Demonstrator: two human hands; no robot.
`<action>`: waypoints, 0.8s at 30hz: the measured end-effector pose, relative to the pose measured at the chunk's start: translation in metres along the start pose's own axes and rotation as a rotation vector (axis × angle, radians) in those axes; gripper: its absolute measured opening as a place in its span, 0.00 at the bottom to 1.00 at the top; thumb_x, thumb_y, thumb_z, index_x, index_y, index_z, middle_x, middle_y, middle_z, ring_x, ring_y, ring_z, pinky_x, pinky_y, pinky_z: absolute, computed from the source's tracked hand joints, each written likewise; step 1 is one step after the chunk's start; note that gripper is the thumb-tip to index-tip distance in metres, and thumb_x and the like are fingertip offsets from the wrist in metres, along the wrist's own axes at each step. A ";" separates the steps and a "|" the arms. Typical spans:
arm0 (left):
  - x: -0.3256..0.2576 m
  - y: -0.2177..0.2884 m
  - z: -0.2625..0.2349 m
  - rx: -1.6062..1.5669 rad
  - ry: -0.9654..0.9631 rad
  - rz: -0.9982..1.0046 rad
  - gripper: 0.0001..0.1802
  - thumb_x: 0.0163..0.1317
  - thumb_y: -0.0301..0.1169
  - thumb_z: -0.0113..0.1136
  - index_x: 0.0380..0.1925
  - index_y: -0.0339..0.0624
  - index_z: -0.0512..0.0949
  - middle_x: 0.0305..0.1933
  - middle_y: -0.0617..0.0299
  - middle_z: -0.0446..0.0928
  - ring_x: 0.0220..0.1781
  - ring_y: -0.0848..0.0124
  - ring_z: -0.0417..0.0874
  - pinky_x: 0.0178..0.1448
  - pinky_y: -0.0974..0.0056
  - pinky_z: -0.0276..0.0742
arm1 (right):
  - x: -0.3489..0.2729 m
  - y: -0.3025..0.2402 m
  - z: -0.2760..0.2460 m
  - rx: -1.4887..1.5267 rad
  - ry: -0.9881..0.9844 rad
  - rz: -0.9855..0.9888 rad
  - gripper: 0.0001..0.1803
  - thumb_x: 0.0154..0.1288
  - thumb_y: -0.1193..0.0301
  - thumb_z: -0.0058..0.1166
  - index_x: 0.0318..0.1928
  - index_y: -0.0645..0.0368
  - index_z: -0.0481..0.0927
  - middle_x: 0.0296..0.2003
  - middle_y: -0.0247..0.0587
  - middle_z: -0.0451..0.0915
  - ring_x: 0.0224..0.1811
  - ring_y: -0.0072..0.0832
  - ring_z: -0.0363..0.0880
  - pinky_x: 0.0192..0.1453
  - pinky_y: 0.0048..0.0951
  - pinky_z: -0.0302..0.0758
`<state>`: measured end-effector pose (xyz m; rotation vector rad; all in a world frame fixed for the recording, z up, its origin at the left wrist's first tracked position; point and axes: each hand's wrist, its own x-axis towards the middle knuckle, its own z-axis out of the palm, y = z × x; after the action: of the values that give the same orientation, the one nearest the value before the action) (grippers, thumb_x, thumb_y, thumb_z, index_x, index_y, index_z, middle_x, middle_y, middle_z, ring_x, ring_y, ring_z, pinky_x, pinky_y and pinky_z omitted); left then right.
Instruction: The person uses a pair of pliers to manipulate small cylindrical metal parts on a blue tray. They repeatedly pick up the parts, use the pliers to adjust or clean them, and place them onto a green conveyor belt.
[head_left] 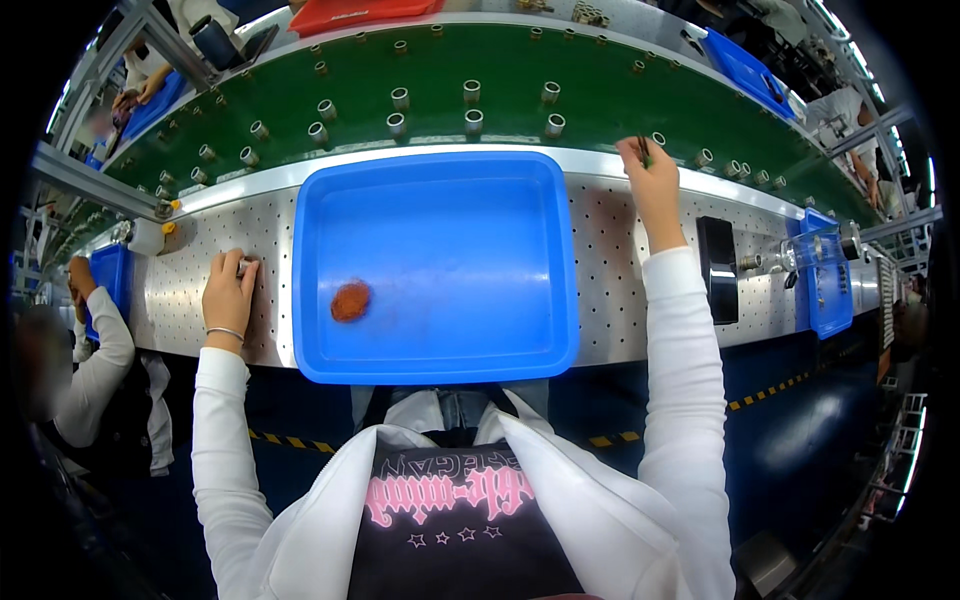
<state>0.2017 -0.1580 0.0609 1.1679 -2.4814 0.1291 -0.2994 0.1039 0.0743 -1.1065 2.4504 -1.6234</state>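
though much bends toward the rim of the view, clear enough at centre: right hand (648, 165) stretched forward past the far edge of the perforated grey metal table (620, 270), fingers pinched shut on a small dark slender piece (644, 150), too small to tell what kind; held just above the near edge of the curved green conveyor belt (600, 95), touching or almost touching the small upright grey metal cylinder (658, 139) standing there on the belt; long axis of that cylinder upright, long axis of the pinched piece roughly upright too, cylinder lying just right of the fingertips and slightly beyond; left hand (229, 292) well apart, down on the table at the left of the large shallow blue plastic tray (540, 180), fingers curled on a small pale object (244, 266), grip only partly visible, cannot tell how firm; nearer to the tray than to the belt, so right hand far closer to the cylinder; inside the tray, a lone small orange-brown fuzzy lump (350, 300), untouched, left of centre; further rows of like cylinders (472, 105) spaced along the belt beyond the tray.
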 end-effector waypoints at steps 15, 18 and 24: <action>0.082 0.061 -0.064 -0.300 -0.007 0.167 0.22 0.58 0.35 0.59 0.54 0.47 0.72 0.50 0.55 0.75 0.51 0.62 0.75 0.54 0.61 0.71 | 0.013 -0.008 0.039 0.046 -0.020 0.036 0.11 0.63 0.66 0.52 0.37 0.61 0.80 0.23 0.30 0.75 0.24 0.17 0.69 0.30 0.20 0.66; 0.155 0.109 -0.041 -0.459 -0.201 0.281 0.20 0.56 0.34 0.60 0.50 0.46 0.74 0.46 0.55 0.76 0.47 0.65 0.77 0.48 0.65 0.73 | -0.009 0.010 0.027 0.085 0.063 0.067 0.10 0.64 0.67 0.52 0.37 0.61 0.80 0.21 0.28 0.73 0.22 0.15 0.66 0.28 0.18 0.63; 0.264 0.177 0.043 -0.056 -0.671 0.280 0.30 0.52 0.47 0.63 0.54 0.49 0.70 0.48 0.53 0.75 0.41 0.63 0.79 0.44 0.63 0.76 | -0.028 0.008 0.030 0.235 0.060 0.111 0.09 0.65 0.69 0.51 0.36 0.62 0.80 0.19 0.25 0.68 0.20 0.13 0.61 0.25 0.17 0.58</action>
<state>-0.0975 -0.2438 0.1384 0.9357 -3.1972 -0.3056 -0.2722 0.0968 0.0435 -0.8864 2.2343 -1.8735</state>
